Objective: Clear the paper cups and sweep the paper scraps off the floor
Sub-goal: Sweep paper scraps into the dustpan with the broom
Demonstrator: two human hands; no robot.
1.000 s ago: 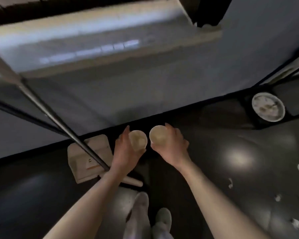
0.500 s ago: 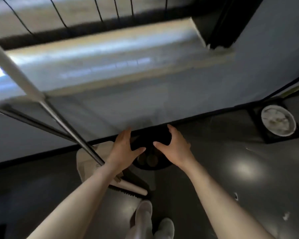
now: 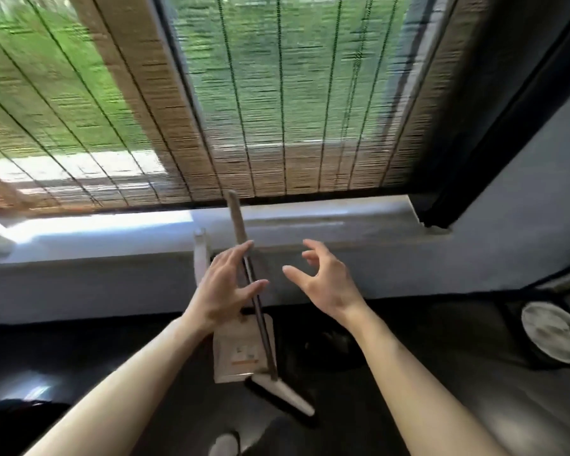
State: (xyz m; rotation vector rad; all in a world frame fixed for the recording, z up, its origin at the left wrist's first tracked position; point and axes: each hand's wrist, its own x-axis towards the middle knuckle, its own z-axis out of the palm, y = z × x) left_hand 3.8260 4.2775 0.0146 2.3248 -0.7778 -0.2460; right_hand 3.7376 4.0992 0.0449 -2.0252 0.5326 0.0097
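A broom with a long grey handle [image 3: 241, 232] leans against the window sill, its white head [image 3: 283, 394] on the dark floor. A white dustpan [image 3: 241, 350] stands upright beside it, its white handle [image 3: 199, 255] rising to the sill. My left hand [image 3: 226, 287] is spread open right at the broom handle, fingers straight, apparently touching it without gripping. My right hand [image 3: 326, 278] hovers to the right of the handle with loosely curled fingers and holds nothing. No paper cups or scraps are visible.
A white window sill [image 3: 310, 218] runs across under bamboo blinds [image 3: 244, 93]. A round white clock in a dark frame [image 3: 553, 335] lies on the floor at the right. A dark round bin [image 3: 329, 343] sits below my right hand. My shoe [image 3: 224, 444] shows at the bottom.
A second ago each hand held a paper cup; both cups went into the dark bin. The view has tilted up, and both empty hands have risen toward the broom handle.
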